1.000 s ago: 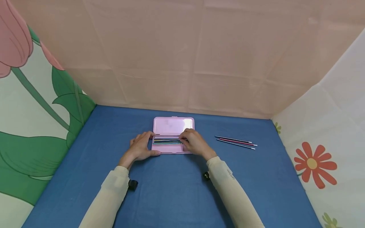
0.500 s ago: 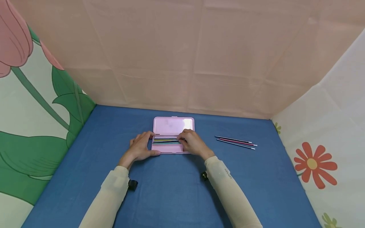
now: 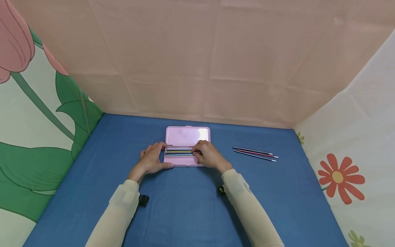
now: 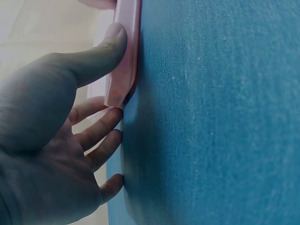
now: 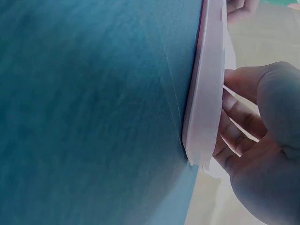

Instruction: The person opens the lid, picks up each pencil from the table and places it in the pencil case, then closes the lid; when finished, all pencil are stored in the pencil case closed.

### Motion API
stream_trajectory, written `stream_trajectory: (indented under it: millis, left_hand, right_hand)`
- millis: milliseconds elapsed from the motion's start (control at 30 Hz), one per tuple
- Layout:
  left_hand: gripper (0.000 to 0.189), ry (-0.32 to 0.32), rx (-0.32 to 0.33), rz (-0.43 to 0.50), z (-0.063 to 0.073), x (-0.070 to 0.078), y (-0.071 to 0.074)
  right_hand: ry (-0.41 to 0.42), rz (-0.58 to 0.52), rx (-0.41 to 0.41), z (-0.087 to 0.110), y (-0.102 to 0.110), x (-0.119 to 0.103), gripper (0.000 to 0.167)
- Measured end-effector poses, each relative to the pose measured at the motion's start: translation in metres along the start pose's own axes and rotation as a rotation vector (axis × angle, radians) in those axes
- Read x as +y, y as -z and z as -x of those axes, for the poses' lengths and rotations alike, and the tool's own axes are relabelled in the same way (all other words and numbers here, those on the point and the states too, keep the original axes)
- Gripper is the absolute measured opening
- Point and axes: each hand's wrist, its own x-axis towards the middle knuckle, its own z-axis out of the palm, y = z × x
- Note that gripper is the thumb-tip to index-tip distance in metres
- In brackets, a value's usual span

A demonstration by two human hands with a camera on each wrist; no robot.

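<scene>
A pink pencil case (image 3: 179,160) lies with its lid (image 3: 182,136) raised toward the back wall. Several coloured pencils (image 3: 178,152) lie side by side in its long compartment. My left hand (image 3: 150,160) holds the case's left end, thumb against the near wall and fingers around the far corner; in the left wrist view the thumb (image 4: 105,54) presses the pink side. With its fingers bent down into the case, my right hand (image 3: 211,156) pinches a pencil among the others by the right end. The pinched tip is hidden behind the fingers.
Three loose pencils (image 3: 255,153) with white ends lie on the blue cloth (image 3: 185,206) to the right of the case. A beige backdrop (image 3: 197,68) rises behind, and printed floral sheets (image 3: 340,178) stand at both sides.
My right hand has shifted slightly left. A dark pencil under its fingers, slanted half a second ago, now lies in line with the others. The left hand stays in place.
</scene>
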Motion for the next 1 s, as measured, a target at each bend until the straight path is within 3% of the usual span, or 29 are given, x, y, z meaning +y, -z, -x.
stream_trajectory:
  millis: [367, 633, 1000]
  left_hand:
    - [0.079, -0.019, 0.019, 0.002, 0.005, 0.002, 0.002]
    - [0.079, -0.003, 0.003, 0.013, 0.002, 0.000, 0.000]
    - [0.081, -0.001, -0.007, 0.003, 0.002, 0.005, 0.001]
  right_hand:
    - [0.035, -0.016, 0.065, 0.012, 0.009, 0.007, 0.013]
    - [-0.073, -0.054, 0.072, 0.036, 0.028, 0.014, 0.020]
    - [-0.138, -0.034, 0.137, 0.081, 0.050, 0.045, 0.023]
